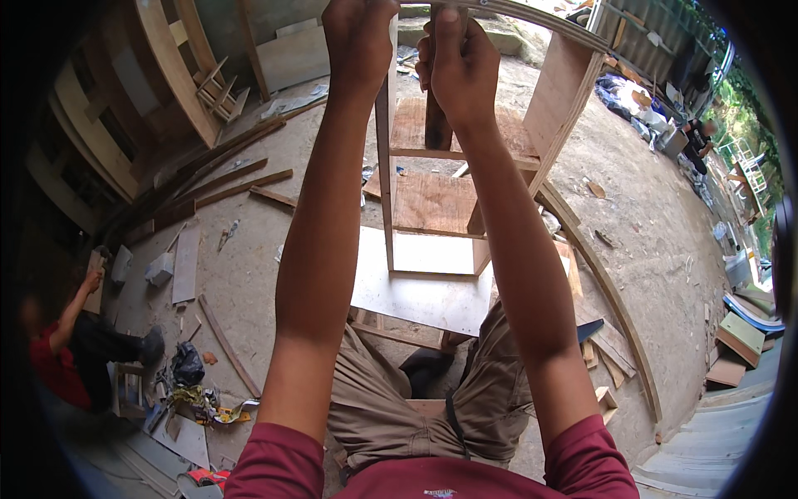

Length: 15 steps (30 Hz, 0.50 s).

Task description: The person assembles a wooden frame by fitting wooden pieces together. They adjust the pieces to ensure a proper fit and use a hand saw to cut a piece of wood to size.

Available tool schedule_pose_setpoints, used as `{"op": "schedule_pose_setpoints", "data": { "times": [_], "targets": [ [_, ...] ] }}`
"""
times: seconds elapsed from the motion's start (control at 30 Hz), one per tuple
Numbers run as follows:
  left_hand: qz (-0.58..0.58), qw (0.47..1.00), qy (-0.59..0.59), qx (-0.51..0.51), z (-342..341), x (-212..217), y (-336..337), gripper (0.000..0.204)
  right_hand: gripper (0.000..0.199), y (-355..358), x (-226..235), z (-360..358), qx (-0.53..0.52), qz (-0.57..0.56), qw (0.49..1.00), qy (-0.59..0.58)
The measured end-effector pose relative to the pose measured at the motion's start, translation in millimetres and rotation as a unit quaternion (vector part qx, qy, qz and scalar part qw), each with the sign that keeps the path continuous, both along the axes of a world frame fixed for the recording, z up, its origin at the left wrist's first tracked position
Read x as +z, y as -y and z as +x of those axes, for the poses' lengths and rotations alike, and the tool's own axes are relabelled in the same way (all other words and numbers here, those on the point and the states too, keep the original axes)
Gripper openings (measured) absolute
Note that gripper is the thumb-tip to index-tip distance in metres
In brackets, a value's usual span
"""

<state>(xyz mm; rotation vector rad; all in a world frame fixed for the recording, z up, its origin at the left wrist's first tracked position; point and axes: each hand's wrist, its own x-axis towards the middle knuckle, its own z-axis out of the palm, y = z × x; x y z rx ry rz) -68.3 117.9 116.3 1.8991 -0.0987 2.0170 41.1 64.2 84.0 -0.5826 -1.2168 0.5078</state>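
A: Left hand [359, 37] is raised to the upper edge of the view, fingers curled shut on the top of the plywood cabinet frame [465, 158]. What it pinches is cut off by the picture's edge; I cannot tell whether a tool or fastener sits in it.

B: Right hand?

A: Right hand [459, 62] is closed too, thumb up, gripping the thin top strip [532, 18] of the same frame, just beside the left hand.

B: Position of the frame?

A: It stands upright right in front of the knees, on a pale board [424, 295] lying on the dusty ground. Two side panels, a shelf and a lower panel are already in place.

B: Progress, as a judgement?

A: Carcass looks mostly assembled; both hands work at the top edge, so the top seems the unfinished part. No door or front face is visible yet.

B: Surroundings?

A: Loose timber offcuts [224, 187] lie well apart at left. Another person in red [62, 349] crouches near the left rim, among scattered scraps.
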Motion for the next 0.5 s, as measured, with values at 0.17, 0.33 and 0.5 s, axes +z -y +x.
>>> {"op": "schedule_pose_setpoints", "data": {
  "times": [0.17,0.33,0.5],
  "targets": [
    [0.002,1.0,0.003,0.002,3,-1,-5,0.021,0.041,-10,-4,7,0.028,0.016,0.999,0.008],
    [-0.026,0.999,-0.003,0.042,6,-1,9,0.015,0.04,-3,-4,3,0.046,0.037,0.998,0.0],
    [-0.054,0.997,-0.022,0.058,10,2,19,0.015,0.032,-4,-3,0,-0.037,0.064,0.997,0.027]
  ]
}}
